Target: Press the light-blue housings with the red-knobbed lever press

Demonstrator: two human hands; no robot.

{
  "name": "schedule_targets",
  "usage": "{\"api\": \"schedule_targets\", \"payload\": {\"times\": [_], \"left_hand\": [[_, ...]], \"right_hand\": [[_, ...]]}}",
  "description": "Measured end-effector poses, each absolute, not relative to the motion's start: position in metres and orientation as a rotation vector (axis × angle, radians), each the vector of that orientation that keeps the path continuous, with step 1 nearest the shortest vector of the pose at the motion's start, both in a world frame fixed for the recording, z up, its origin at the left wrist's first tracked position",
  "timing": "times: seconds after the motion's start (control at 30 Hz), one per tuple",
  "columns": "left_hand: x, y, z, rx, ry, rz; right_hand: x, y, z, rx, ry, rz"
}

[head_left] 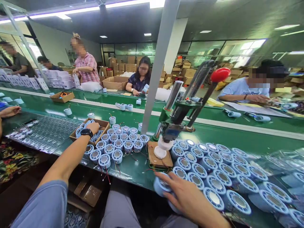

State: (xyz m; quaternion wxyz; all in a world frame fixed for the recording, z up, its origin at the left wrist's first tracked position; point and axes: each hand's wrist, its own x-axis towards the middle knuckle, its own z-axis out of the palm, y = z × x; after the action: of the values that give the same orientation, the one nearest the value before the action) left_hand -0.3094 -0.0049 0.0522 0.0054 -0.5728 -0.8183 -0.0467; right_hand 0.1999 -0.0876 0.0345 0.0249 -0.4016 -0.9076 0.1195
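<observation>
My left hand [93, 127], with a black watch at the wrist, reaches into a small cardboard box [104, 124] of light-blue plastic rings [82, 128]. Its fingertips are hidden among them. At the front edge of the table, my right hand [179, 191] has its fingers round a light-blue round housing [160, 186]. Between my hands stands a green lever press [173, 126] with a red knob and a white round pad over a white seat. Several matching blue housings with silver discs [104, 161] and thin wires stand left of the press.
Many more blue housings [215, 185] crowd the table right of the press. A grey post [158, 63] rises behind it. A green conveyor [95, 109] carries a few parts and a tool box [62, 97]. Co-workers sit or stand across the line; another person's hand [11, 111] is at far left.
</observation>
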Motion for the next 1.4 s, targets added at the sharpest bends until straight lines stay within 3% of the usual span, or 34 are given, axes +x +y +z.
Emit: {"api": "schedule_targets", "payload": {"times": [0.13, 0.27, 0.4, 0.57, 0.83, 1.17, 1.4], "left_hand": [[-0.282, -0.018, 0.084, -1.749, -2.488, -0.183], [-0.216, -0.076, 0.086, -1.987, -2.230, -0.325], [-0.124, -0.151, 0.026, -2.562, -1.907, -0.582], [-0.046, -0.163, -0.045, -2.591, -1.947, -0.687], [-0.039, -0.133, -0.062, -2.604, -1.952, -0.898], [-0.022, -0.132, -0.063, -2.431, -2.120, -0.947], [-0.020, -0.135, -0.031, -2.746, -1.981, -1.313]], "right_hand": [[0.107, -0.078, 0.030, -1.267, -2.873, 0.317], [0.099, -0.064, 0.013, -1.319, -2.762, 0.330], [0.124, -0.082, -0.028, -1.353, -2.388, 0.430], [0.159, -0.102, -0.067, -1.240, -2.029, 0.590], [0.185, -0.120, -0.073, -1.175, -1.936, 0.746], [0.181, -0.117, -0.085, -1.189, -1.754, 0.608], [0.169, -0.116, -0.091, -1.200, -1.742, 0.689]]}}
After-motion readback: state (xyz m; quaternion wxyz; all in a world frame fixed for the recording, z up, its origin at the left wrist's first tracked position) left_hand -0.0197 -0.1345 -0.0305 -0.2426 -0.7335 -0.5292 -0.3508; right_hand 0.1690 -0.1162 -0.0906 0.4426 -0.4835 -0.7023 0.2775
